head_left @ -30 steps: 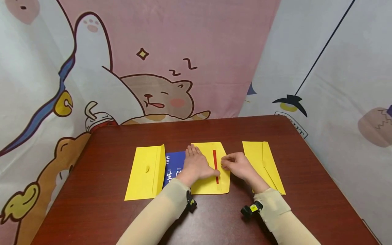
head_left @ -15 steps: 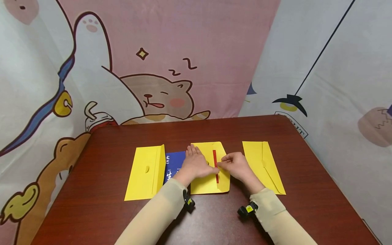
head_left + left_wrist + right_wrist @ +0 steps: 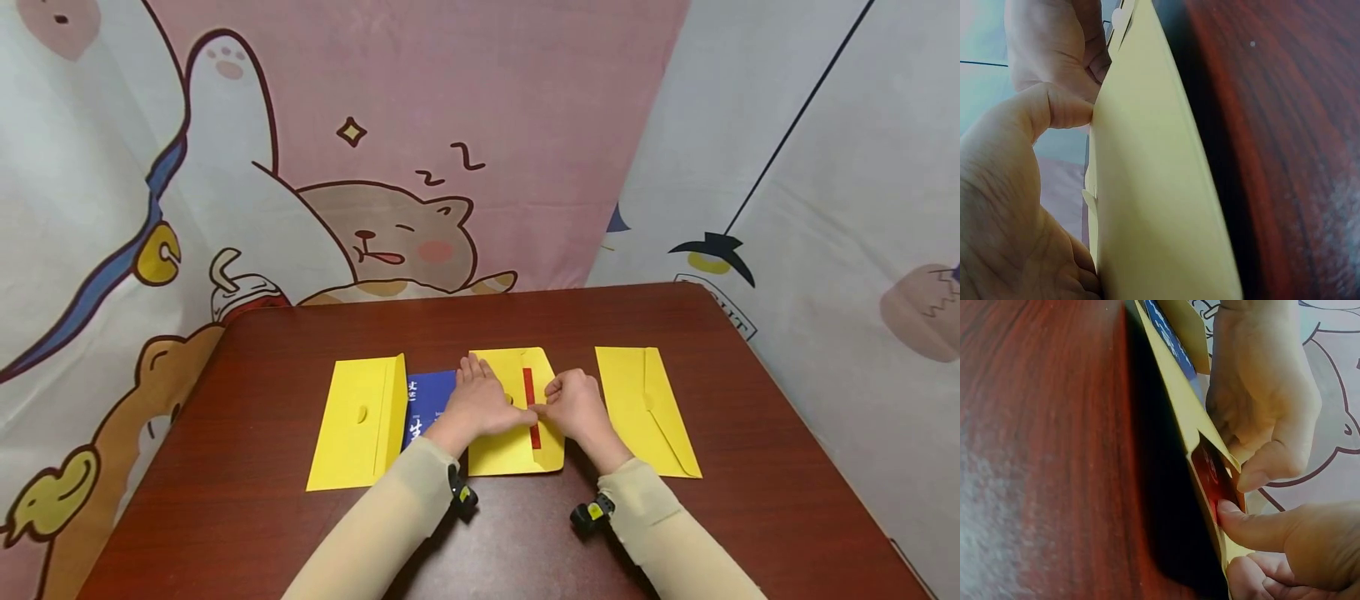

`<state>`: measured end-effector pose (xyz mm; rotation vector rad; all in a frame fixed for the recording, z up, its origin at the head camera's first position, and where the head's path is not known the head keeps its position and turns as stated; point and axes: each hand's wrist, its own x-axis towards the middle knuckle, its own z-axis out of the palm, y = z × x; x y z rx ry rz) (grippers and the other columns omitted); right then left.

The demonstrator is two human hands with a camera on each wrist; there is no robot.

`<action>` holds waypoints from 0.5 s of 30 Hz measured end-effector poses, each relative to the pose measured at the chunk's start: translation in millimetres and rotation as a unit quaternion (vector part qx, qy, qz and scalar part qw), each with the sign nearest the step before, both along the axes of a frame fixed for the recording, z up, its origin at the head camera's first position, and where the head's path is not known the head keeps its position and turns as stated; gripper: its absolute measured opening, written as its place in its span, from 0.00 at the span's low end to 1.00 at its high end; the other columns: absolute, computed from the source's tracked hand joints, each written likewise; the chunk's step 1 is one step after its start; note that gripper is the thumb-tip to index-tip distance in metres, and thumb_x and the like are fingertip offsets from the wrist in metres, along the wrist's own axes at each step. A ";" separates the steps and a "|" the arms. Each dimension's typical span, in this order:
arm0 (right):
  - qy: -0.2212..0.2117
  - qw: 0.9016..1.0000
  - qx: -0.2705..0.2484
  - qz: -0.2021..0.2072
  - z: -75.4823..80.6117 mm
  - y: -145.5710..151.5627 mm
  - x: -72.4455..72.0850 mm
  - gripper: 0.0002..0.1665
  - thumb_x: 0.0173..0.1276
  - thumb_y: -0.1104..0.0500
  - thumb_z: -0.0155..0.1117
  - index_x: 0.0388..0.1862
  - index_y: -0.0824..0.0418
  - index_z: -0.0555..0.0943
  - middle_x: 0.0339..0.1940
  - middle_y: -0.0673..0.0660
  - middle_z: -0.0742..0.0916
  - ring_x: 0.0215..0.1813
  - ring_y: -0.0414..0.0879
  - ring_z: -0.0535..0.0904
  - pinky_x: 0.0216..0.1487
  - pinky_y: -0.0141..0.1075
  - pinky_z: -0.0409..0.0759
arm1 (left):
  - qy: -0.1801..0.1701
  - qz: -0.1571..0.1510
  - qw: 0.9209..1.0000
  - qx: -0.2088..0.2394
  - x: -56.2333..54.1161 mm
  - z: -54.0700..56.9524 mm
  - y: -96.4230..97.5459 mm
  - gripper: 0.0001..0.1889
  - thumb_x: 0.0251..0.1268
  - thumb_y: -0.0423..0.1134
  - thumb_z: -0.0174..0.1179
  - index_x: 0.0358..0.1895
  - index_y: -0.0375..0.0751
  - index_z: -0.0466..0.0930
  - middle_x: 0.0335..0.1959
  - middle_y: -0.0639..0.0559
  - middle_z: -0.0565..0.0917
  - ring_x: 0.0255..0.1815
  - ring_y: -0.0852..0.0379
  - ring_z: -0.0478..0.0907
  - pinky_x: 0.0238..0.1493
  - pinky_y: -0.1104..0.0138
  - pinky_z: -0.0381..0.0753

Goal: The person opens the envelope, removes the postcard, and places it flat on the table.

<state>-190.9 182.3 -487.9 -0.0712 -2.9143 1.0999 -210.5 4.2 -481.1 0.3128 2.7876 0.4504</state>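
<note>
A yellow envelope [image 3: 498,457] lies in the middle of the table with its flap unfolded to the right. A red piece with faint light markings [image 3: 1208,465] shows in its mouth, as a narrow strip in the head view. My left hand [image 3: 480,404] rests palm down on the envelope, fingers extended away from me and thumb at the mouth's edge. Over the flap is my right hand [image 3: 579,406], its fingers curled and its thumb [image 3: 1244,522] stretched out, the tip against the red piece. Nothing shows between that thumb and the curled fingers.
A second yellow envelope [image 3: 345,454] lies at the left, and a blue printed sheet or booklet [image 3: 429,397] shows between it and the middle one. Another yellow envelope [image 3: 671,425] lies at the right. All are on a dark red-brown table [image 3: 525,542].
My right hand has moved left over the flap, and its thumb now reaches the red strip. My left hand stays on the envelope with hardly any shift.
</note>
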 end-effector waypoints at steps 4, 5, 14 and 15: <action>-0.014 1.000 -0.011 -0.006 2.4 5.5 0.6 0.21 0.50 0.59 0.90 0.31 0.67 0.85 0.25 0.54 0.86 0.30 0.47 0.81 0.32 0.39 0.81 | -0.004 0.000 1.000 0.002 0.0 -0.1 1.2 0.72 0.54 0.81 0.59 0.83 0.24 0.42 0.85 0.28 0.36 0.86 0.33 0.34 0.83 0.49 0.42; -0.022 1.000 -0.018 -0.009 2.7 7.3 0.7 0.22 0.50 0.59 0.91 0.32 0.68 0.85 0.25 0.55 0.86 0.29 0.48 0.81 0.31 0.39 0.81 | -0.003 -0.001 1.000 0.003 0.0 -0.2 1.6 0.72 0.54 0.81 0.59 0.83 0.24 0.42 0.85 0.28 0.36 0.86 0.33 0.34 0.83 0.49 0.42; -0.050 0.997 -0.044 -0.036 4.5 19.0 1.1 0.25 0.49 0.58 0.91 0.38 0.69 0.86 0.29 0.57 0.87 0.32 0.51 0.82 0.31 0.39 0.83 | 0.000 -0.002 1.000 0.000 1.8 3.2 1.6 0.71 0.54 0.78 0.63 0.83 0.24 0.43 0.85 0.27 0.37 0.86 0.32 0.35 0.83 0.49 0.43; -0.049 0.997 -0.044 -0.036 4.6 19.8 1.2 0.25 0.49 0.58 0.91 0.38 0.69 0.86 0.29 0.57 0.87 0.32 0.51 0.82 0.31 0.39 0.83 | 0.000 -0.001 1.000 0.001 2.0 3.5 1.7 0.70 0.55 0.77 0.63 0.83 0.24 0.43 0.85 0.27 0.38 0.86 0.32 0.35 0.83 0.49 0.43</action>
